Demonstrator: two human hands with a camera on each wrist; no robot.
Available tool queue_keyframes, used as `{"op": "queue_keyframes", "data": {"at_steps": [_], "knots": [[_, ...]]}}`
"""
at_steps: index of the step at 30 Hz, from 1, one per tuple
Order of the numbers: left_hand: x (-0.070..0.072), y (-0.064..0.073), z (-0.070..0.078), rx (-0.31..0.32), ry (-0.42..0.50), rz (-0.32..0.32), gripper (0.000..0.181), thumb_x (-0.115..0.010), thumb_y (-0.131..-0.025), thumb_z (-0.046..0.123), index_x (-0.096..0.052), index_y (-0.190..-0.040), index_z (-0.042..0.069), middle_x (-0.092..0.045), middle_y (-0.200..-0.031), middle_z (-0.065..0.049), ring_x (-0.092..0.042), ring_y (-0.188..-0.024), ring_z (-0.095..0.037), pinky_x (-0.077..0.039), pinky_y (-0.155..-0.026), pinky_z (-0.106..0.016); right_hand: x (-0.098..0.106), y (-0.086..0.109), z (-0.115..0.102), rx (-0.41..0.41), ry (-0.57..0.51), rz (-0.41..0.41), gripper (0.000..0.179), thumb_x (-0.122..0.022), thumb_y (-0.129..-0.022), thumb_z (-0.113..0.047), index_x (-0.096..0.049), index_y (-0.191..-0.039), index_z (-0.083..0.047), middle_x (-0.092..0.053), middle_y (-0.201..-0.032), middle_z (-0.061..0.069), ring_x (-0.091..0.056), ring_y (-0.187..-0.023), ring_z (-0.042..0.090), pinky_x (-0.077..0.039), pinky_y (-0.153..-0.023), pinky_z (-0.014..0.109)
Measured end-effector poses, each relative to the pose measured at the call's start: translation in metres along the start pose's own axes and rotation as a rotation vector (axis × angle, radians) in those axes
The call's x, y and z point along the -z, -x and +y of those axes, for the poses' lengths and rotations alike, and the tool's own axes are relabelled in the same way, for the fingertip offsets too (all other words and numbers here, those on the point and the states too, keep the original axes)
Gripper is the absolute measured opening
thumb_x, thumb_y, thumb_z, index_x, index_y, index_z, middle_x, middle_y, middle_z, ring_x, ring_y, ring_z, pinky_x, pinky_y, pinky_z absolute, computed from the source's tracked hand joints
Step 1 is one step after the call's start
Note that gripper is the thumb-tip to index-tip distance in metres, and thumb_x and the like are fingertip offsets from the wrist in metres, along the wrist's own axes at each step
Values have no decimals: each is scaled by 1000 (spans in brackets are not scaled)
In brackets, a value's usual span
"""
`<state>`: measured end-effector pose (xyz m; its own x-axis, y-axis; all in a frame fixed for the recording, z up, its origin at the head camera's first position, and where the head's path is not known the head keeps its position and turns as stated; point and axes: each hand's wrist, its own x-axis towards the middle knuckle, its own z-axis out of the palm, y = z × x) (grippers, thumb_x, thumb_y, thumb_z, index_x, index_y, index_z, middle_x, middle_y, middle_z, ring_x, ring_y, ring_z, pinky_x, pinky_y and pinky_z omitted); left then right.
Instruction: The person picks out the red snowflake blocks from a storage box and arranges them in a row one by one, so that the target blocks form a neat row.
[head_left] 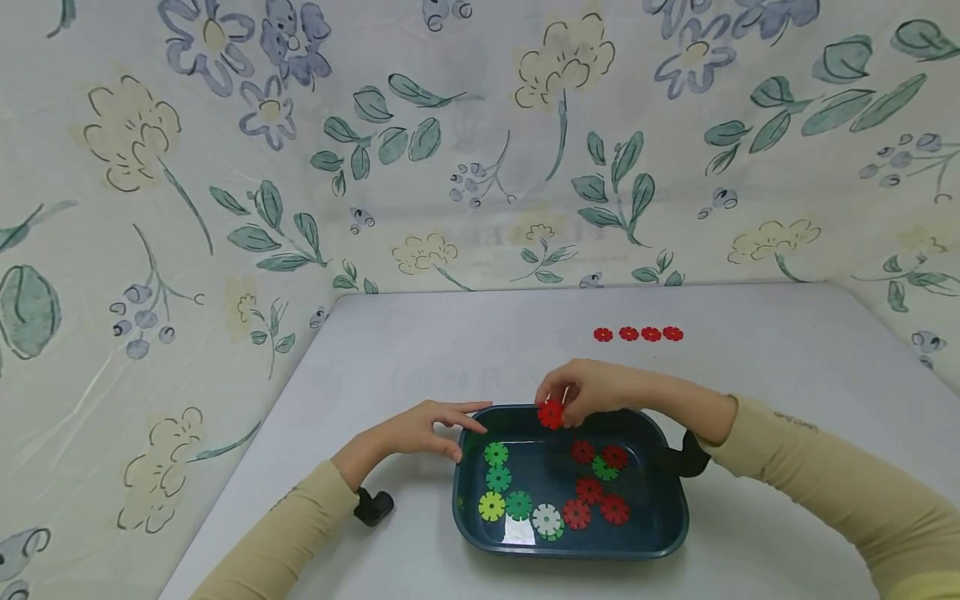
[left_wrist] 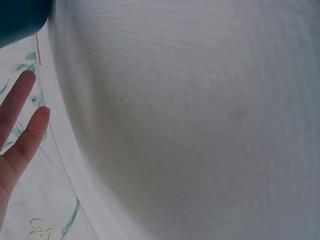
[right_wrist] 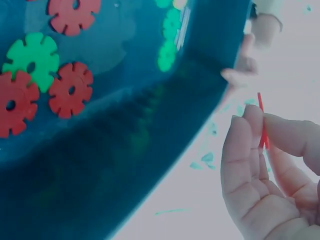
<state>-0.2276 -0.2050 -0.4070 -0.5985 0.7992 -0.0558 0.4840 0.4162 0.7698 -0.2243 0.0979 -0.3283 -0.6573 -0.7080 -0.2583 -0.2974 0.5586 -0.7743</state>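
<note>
Between thumb and fingertips my right hand (head_left: 596,390) pinches a red notched disc (head_left: 551,414) over the far rim of a dark blue tray (head_left: 468,533). The right wrist view shows that disc (right_wrist: 263,122) edge-on. My left hand (head_left: 427,429) lies at the tray's left far corner with its fingers extended. Inside the tray, several red discs (head_left: 577,514) lie on the right, one green disc (head_left: 604,468) partly under a red one. Green discs (head_left: 498,478), a yellow disc (head_left: 492,506) and a white disc (head_left: 547,520) lie to the left and in the middle.
Several red discs (head_left: 651,334) lie in a row on the white table (head_left: 420,350), beyond the tray and to the right. A floral cloth (head_left: 480,167) hangs behind the table. A black wrist camera (head_left: 373,507) is strapped below my left hand.
</note>
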Motion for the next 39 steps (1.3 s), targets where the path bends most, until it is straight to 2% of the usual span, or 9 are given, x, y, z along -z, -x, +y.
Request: {"op": "queue_keyframes", "data": {"at_steps": [4,10,15,20,25,27,29,34,39], "knots": [[0,0,0,0,-10,1,44,-70,-80,24,-61,-120,10,-36,-145,-5,-29,-135,-25,-32,-101,-54,14,-2,4,-27,-90,55,37,-66,-77,-1,-58,-113,-3,-61,-91,8,-60,-78,19,-54,-75,38],[0,0,-1,-1,-10,-2,45,-70,-80,27,-61,-120,11,-36,-146,-4,-29,-136,-24,-32,-102,-54,36,-3,15,5,-172,135,44,-67,-79,-5,-53,-119,1,-60,-97,13,-62,-83,23,-52,-80,42],[0,0,0,-8,-15,-1,45,-70,-80,26,-61,-120,11,-36,-146,-5,-29,-136,-25,-33,-102,-54,53,-4,27,13,-212,196,44,-63,-82,-5,-49,-123,4,-59,-98,15,-63,-82,20,-53,-79,38],[0,0,0,-4,-24,0,45,-71,-79,27,-61,-120,11,-36,-146,-5,-29,-136,-25,-33,-101,-54,68,-11,42,-64,-223,302,48,-64,-84,-10,-48,-127,2,-56,-102,15,-63,-82,17,-54,-78,31],[0,0,0,1,-28,-2,45,-71,-79,27,-61,-120,11,-35,-146,-4,-29,-136,-25,-33,-101,-54,80,-21,64,-157,-218,411,52,-62,-86,-14,-42,-134,-4,-52,-115,18,-60,-94,29,-50,-85,37],[0,0,0,2,-30,-3,45,-71,-79,26,-61,-120,11,-35,-146,-4,-28,-136,-24,-33,-102,-53,83,-28,76,-182,-221,443,52,-60,-87,-14,-41,-135,-5,-51,-119,19,-57,-101,36,-47,-89,43],[0,0,-1,0,-26,-1,45,-71,-79,25,-61,-120,11,-35,-146,-5,-28,-136,-25,-33,-101,-54,85,-35,89,-193,-231,464,50,-58,-88,-13,-40,-135,-4,-50,-121,21,-55,-103,37,-45,-91,46],[1,1,-2,-5,-15,1,44,-71,-79,21,-61,-120,10,-35,-146,-5,-28,-136,-24,-33,-102,-53,81,-52,123,-241,-223,485,47,-56,-90,-11,-42,-133,0,-47,-121,23,-51,-99,30,-50,-86,33],[1,0,-2,-18,-32,-1,44,-71,-79,18,-61,-120,10,-35,-146,-5,-28,-136,-23,-33,-102,-52,72,-64,140,-281,-141,480,45,-56,-89,-10,-45,-131,0,-47,-118,21,-49,-95,27,-50,-75,24]]}}
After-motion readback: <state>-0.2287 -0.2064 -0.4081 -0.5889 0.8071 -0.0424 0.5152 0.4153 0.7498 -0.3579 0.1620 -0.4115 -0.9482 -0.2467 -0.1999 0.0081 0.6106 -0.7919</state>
